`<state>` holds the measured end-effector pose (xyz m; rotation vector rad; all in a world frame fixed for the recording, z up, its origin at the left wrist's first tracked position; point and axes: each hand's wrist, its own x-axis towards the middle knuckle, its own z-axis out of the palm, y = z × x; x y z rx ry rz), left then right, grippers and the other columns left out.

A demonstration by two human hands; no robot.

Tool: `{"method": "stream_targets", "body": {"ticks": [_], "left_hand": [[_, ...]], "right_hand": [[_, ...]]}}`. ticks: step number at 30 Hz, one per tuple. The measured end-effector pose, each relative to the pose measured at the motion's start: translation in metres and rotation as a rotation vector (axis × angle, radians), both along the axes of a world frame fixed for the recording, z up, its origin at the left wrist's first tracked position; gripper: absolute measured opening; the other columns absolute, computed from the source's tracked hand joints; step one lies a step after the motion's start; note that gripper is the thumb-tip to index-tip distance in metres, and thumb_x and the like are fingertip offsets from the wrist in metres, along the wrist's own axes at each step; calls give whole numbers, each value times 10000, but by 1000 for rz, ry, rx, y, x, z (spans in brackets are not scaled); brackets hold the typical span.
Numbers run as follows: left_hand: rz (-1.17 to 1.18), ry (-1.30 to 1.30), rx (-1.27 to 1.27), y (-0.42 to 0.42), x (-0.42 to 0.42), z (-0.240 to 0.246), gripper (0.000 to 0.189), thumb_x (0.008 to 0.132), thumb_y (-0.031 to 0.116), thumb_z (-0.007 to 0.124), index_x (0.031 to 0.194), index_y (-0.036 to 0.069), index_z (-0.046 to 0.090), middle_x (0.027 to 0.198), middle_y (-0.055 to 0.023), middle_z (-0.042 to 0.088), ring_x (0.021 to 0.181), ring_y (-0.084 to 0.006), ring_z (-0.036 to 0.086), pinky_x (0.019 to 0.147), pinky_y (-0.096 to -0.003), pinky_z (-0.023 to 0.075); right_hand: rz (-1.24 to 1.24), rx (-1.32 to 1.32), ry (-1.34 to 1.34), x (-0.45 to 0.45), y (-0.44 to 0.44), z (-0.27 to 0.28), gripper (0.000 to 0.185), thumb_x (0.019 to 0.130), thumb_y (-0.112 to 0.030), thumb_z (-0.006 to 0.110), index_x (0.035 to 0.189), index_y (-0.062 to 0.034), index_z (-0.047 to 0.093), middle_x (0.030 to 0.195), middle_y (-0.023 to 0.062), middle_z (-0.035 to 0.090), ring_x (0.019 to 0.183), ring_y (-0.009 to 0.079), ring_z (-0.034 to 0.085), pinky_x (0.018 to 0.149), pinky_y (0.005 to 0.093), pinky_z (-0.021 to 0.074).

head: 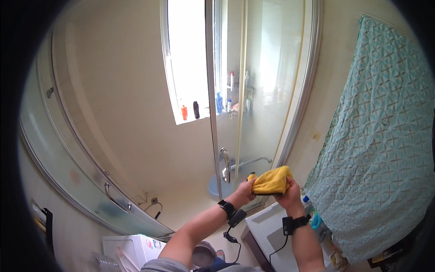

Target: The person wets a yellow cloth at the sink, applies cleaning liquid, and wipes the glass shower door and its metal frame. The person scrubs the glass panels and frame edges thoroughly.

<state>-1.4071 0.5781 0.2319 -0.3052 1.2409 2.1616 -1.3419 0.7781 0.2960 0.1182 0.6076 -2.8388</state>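
A yellow microfiber cloth [272, 182] with a dark edge is stretched between my two hands, raised in front of the glass shower door. My left hand [245, 190] grips its left end, where a small bunched yellow piece [251, 176] sticks up. At the right end, my right hand [290, 194] pinches the cloth with the thumb against it. Both wrists wear black straps with small cabled boxes. Just beyond the cloth is the curved metal door handle [225, 166].
A white washbasin [266, 224] stands below my right forearm, with bottles beside it. Patterned teal fabric [380, 136] hangs at right. Lower left are a white appliance [136, 250] and a round bucket [204, 254]. A blue basin [213, 187] is on the shower floor; bottles line the windowsill [190, 119].
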Motion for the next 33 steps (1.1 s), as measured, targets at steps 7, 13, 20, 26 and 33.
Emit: {"method": "stream_targets", "body": {"ticks": [7,13,20,26,33], "left_hand": [[-130,-171,108,-59,-55,7,441,981,510,605,1201,136,519,1046,-79,628,802,-182,662,665,-307,582],[-37,702,-965,-107,-73,25,457,910,301,722,1251,8,638,1094,-174,731,911,-252,698,819,-372,552],[698,1243,-1239,-159,-109,49,467,849,286,809,1142,1,583,1023,-202,640,964,-377,644,837,-455,520],[361,1045,-1178,-169,-142,59,306,943,344,701,1060,62,732,949,-169,753,921,-361,719,854,-442,547],[353,1050,-1199,-168,-146,58,251,947,257,685,1051,30,717,981,-226,741,959,-388,715,869,-470,544]], "right_hand": [[20,5,41,-50,-45,11,500,1035,-358,440,1451,-92,517,1443,125,593,1307,346,588,1111,562,454],[-124,79,31,-92,-50,18,525,1016,-414,419,1428,-114,544,1403,126,603,1299,343,569,1096,598,419],[-168,-91,75,-129,-21,-22,516,1056,-386,379,1461,-90,504,1476,149,533,1345,369,528,1098,615,435],[28,-281,244,-160,-5,-73,402,1079,-283,441,1355,-29,586,1388,184,605,1308,382,569,1101,598,463],[165,-198,317,-162,1,-81,456,1073,-335,466,1393,-19,541,1408,192,580,1308,389,570,1071,595,502]]}}
